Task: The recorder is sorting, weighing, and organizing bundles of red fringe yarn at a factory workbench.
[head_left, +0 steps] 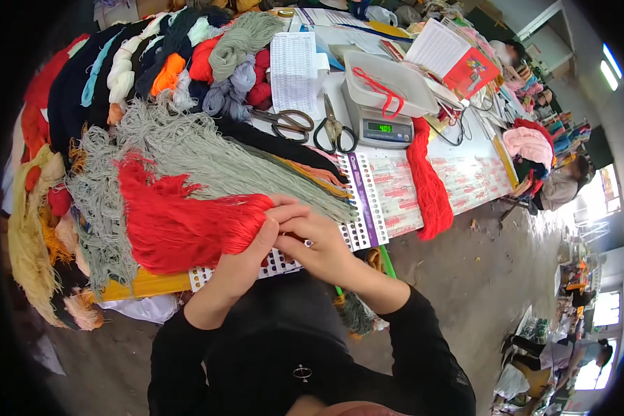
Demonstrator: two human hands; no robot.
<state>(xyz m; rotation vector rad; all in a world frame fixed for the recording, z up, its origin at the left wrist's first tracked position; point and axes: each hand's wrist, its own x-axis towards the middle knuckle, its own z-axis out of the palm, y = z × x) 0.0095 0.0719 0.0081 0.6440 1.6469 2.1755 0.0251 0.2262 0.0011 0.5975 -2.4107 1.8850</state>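
Observation:
A thick bundle of red yarn fans out to the left over the table, its loose ends spread on grey-green yarn. My left hand is closed around the gathered right end of the bundle. Right beside it, my right hand has its fingers bent and pinched at that same end; the exact strands between its fingertips are hidden. Beyond my hands lie dark-handled scissors and a second pair of scissors.
A digital scale carries a clear plastic tray with red strands. A red hank hangs over the table edge. Perforated card strips line the near side. Many coloured hanks cover the left. Another person is at far right.

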